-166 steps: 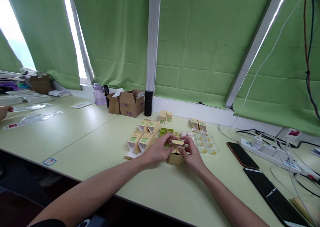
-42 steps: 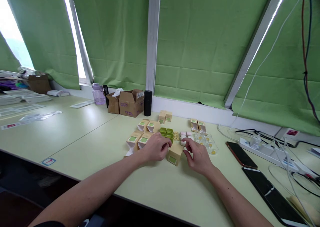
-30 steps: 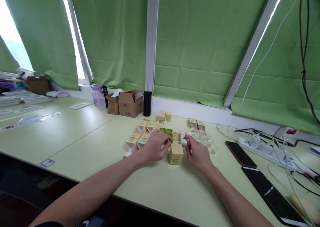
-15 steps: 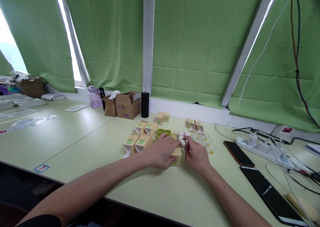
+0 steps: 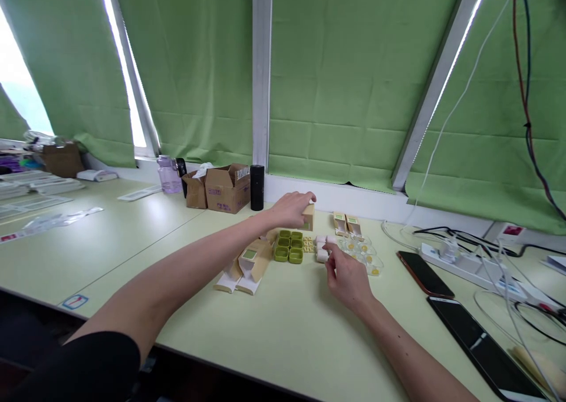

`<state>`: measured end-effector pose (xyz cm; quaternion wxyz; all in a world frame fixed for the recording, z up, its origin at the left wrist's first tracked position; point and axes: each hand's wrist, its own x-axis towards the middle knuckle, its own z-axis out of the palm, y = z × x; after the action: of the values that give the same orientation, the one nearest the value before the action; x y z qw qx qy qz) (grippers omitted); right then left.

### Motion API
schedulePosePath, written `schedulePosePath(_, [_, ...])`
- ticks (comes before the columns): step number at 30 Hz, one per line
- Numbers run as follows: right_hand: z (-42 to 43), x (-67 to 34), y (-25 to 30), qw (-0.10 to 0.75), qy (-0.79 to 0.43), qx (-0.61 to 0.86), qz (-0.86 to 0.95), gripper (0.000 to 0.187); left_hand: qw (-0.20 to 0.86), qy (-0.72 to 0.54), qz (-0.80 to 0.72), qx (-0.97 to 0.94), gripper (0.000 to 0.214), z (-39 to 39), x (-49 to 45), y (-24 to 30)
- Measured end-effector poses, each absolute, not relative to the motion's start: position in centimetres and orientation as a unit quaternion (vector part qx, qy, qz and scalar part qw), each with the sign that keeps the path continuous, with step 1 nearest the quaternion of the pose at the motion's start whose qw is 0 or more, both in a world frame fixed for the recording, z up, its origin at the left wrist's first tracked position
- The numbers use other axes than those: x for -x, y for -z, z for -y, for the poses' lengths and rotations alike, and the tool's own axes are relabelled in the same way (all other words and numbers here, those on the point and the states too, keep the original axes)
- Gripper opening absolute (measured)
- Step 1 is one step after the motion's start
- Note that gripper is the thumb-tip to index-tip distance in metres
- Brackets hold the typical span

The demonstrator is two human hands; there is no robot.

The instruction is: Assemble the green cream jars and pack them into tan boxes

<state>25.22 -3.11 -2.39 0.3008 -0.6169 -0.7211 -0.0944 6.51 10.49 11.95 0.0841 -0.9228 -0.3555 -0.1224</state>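
Observation:
My left hand (image 5: pixel 292 209) reaches to the far side of the work area, its fingers closed over a small tan carton (image 5: pixel 309 219). My right hand (image 5: pixel 350 277) is low over the table with curled fingers, its index fingertip beside the white cylindrical pieces (image 5: pixel 322 256); whatever it may grip is hidden. Between the hands lie green square cups (image 5: pixel 289 247) in rows and small yellow pieces (image 5: pixel 308 244). Clear domed cups with yellow centres (image 5: pixel 363 247) are beyond my right hand. Opened tan cartons (image 5: pixel 250 263) lie left of the green cups, partly behind my left arm.
Two opened cartons (image 5: pixel 347 224) lie near the wall. Cardboard boxes (image 5: pixel 227 188), a black cylinder (image 5: pixel 257 187) and a purple bottle (image 5: pixel 168 174) stand at the back left. Two phones (image 5: pixel 425 273) and a power strip (image 5: pixel 471 272) with cables are at the right.
My left hand has carried the tan carton from the near side of the green cups to the far side, beside the wall. My right hand has stayed almost in place.

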Motion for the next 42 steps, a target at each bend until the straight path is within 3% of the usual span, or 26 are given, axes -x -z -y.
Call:
schedulePosePath(16, [3.2, -25.0, 2.6, 0.297, 0.100, 0.606, 0.731, 0.040, 0.113, 0.054, 0.433, 0.893, 0.061, -19.6, -9.1, -4.9])
schedulePosePath(27, [3.3, -24.8, 2.5, 0.297, 0.098, 0.603, 0.734, 0.039, 0.127, 0.096, 0.445, 0.881, 0.058, -16.5, -8.5, -3.5])
schedulePosePath(35, [3.4, -24.5, 2.5, 0.291, 0.093, 0.603, 0.737, 0.042, 0.079, 0.065, 0.481, 0.871, 0.045, -13.3, -9.1, -2.3])
schedulePosePath(42, [3.4, -24.5, 2.6, 0.296, 0.088, 0.598, 0.740, 0.039, 0.037, 0.069, 0.502, 0.861, 0.047, -13.1, -9.6, -2.3])
